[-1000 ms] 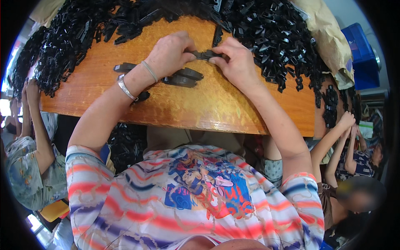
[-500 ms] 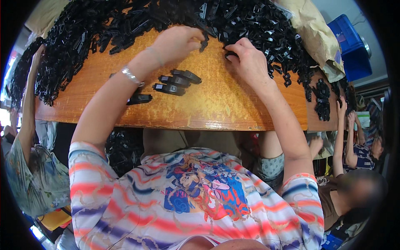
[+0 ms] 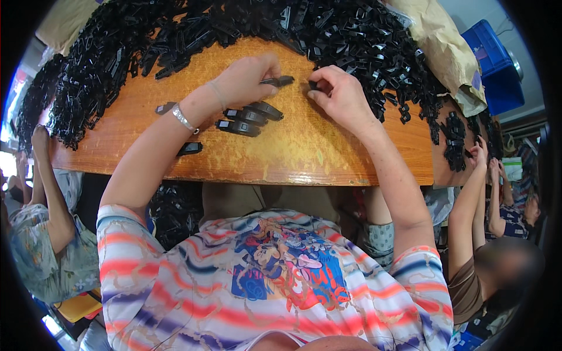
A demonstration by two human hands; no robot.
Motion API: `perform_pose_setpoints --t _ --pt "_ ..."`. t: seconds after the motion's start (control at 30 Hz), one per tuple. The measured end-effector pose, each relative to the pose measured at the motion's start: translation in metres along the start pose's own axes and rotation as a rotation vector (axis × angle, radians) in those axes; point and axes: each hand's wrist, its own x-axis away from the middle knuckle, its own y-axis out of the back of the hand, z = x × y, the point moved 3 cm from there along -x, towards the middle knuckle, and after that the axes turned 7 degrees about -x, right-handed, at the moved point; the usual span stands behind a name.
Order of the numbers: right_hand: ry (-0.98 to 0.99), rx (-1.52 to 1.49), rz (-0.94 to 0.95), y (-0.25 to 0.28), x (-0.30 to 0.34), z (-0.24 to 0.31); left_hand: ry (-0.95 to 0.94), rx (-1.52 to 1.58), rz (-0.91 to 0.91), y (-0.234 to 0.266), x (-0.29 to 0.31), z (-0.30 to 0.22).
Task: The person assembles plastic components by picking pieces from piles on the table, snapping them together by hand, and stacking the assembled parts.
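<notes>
Above the table, my left hand pinches a slim black plastic piece whose end sticks out to the right. My right hand is closed on a small black plastic part, mostly hidden by the fingertips. A narrow gap separates the two pieces. Just below my left hand, several curved black plastic pieces lie side by side in a small group. Another black piece rests by my left forearm, and a further one shows beyond the wrist.
A large heap of black plastic parts spreads along the far side of the wooden table. Brown paper bags and a blue crate stand at the far right. Co-workers' arms reach in at left and right.
Both hands have drawn back from the heap toward me, each bringing a black plastic piece. The co-workers' arms on both sides have shifted.
</notes>
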Motion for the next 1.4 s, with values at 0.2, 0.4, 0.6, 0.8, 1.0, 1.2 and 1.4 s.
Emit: perform_pose_setpoints --t 0.2,0.4,0.6,0.8,1.0,1.2,1.4 --pt "-0.261 -0.234 -0.215 -0.005 0.005 -0.018 -0.181 -0.208 -0.249 0.001 0.012 0.013" --pt "-0.126 0.287 -0.105 -0.001 0.010 0.002 -0.051 -0.247 -0.206 0.007 0.018 0.018" --pt "-0.011 -0.049 -0.231 -0.025 -0.011 0.021 -0.024 -0.223 -0.191 0.005 0.020 0.021" --pt "-0.018 -0.047 -0.206 -0.050 -0.025 0.003 -0.030 -0.180 -0.219 0.002 0.020 0.024" --pt "0.170 0.025 -0.171 -0.053 -0.041 0.022 -0.086 -0.147 -0.270 0.000 0.020 0.029" --pt "0.113 0.005 0.037 -0.053 -0.041 0.020 -0.043 -0.043 -0.070 0.013 0.024 0.027" --pt "0.076 -0.001 -0.013 -0.011 -0.019 0.017 -0.061 -0.406 -0.232 0.061 0.016 0.049"
